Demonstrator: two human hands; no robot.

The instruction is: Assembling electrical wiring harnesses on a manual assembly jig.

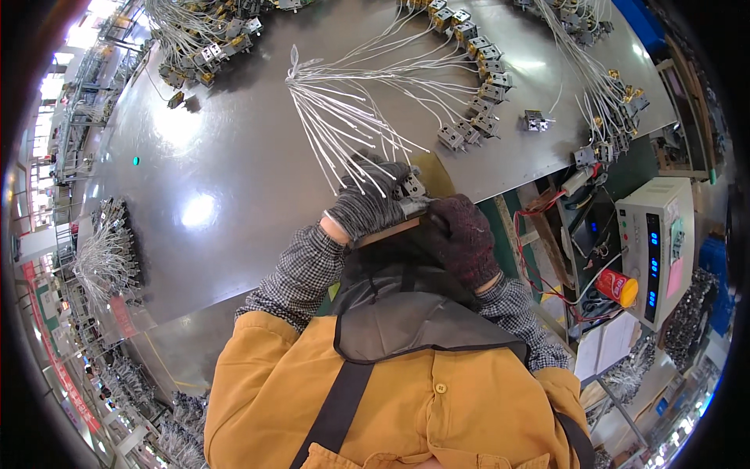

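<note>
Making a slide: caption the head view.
Grey-gloved left hand holding a silvery metal block, maroon-gloved right hand beside it, near fanned white wires on a shiny metal table.

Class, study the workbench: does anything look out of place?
One small metal part sits alone on the workbench, between the curved row of wired parts and the wired cluster at right; it looks odd because its neighbours are grouped.

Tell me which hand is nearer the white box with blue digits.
Right. The right hand is left of the white box, across a gap; the left hand lies farther left, beyond the right one.
</note>
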